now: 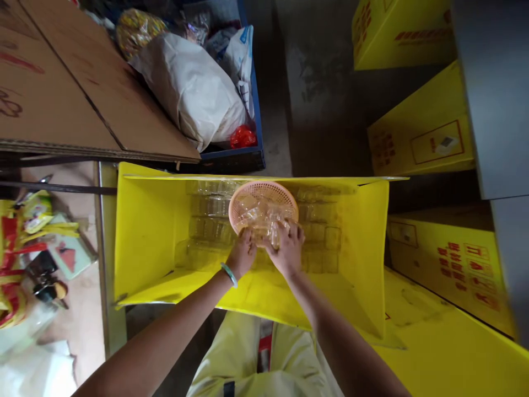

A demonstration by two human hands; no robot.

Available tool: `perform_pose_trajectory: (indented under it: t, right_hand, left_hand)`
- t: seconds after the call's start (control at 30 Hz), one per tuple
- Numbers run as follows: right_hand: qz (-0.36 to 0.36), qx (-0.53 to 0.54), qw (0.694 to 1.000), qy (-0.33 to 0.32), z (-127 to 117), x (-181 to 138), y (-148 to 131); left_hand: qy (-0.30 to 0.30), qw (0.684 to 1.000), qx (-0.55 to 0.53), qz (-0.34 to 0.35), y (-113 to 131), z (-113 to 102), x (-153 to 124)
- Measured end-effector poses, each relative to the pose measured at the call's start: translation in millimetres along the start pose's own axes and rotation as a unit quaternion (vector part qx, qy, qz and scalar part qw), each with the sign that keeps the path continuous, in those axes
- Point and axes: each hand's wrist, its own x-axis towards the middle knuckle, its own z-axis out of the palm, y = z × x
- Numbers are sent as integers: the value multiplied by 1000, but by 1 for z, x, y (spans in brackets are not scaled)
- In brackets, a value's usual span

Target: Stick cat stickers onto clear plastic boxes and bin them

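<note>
A pink perforated plastic basket (264, 189) sits inside a long yellow box (146, 231), on top of rows of clear plastic containers (210, 229). Several loose clear containers (252, 207) lie in the basket. My left hand (242, 255), with a pale green bangle on its wrist, is closed at the basket's near left edge, gripping the end of a clear plastic container (261, 236). From the right, my right hand (288, 245) curls its fingers around clear plastic there too. Glare and see-through walls hide where one container ends and another begins.
Yellow printed boxes (450, 264) stand to the right, beside a grey surface (491, 99). A cardboard sheet (95, 94) and a blue crate (258, 110) with a white sack (194, 88) are at the upper left. A cluttered table (85, 309) flanks the left side.
</note>
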Motion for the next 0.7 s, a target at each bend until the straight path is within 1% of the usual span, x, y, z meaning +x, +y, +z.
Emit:
perform_pose_trajectory:
  t: [0.07, 0.13, 0.23, 0.3, 0.37, 0.43, 0.5, 0.57, 0.6, 0.67, 0.7]
  right_hand:
    - [5, -37, 999, -34, 11, 1, -8]
    - [16, -70, 996, -55, 21, -2, -11]
    - [5, -99, 994, -52, 28, -10, -14]
    - [-20, -106, 993, -46, 25, -15, -14]
    - [-41, -101, 993, -54, 19, -17, -8]
    - [-52, -90, 992, -67, 12, -16, 4]
    - [-40, -74, 995, -50, 7, -11, 17]
    - [5, -52, 999, 5, 7, -3, 27]
    - [35, -41, 998, 36, 9, 0, 31]
    - [94, -22, 993, 72, 14, 7, 34]
    - [122, -16, 990, 74, 17, 10, 33]
  left_hand:
    - [22, 1000, 10, 7, -5, -1, 10]
    - [45, 999, 20, 1, -7, 0, 16]
    - [74, 996, 33, -25, -9, -7, 13]
    - [84, 995, 37, -43, -10, -22, 9]
    - [95, 993, 39, -61, -11, -42, 10]
    - [124, 988, 42, -77, -11, -63, 19]
    - [175, 980, 55, -77, -10, -75, 36]
    - [205, 972, 104, -43, -8, -76, 53]
    - [201, 971, 132, -21, -7, -71, 60]
    - [157, 972, 173, 18, -5, -57, 65]
    - [126, 974, 187, 30, -5, -49, 64]
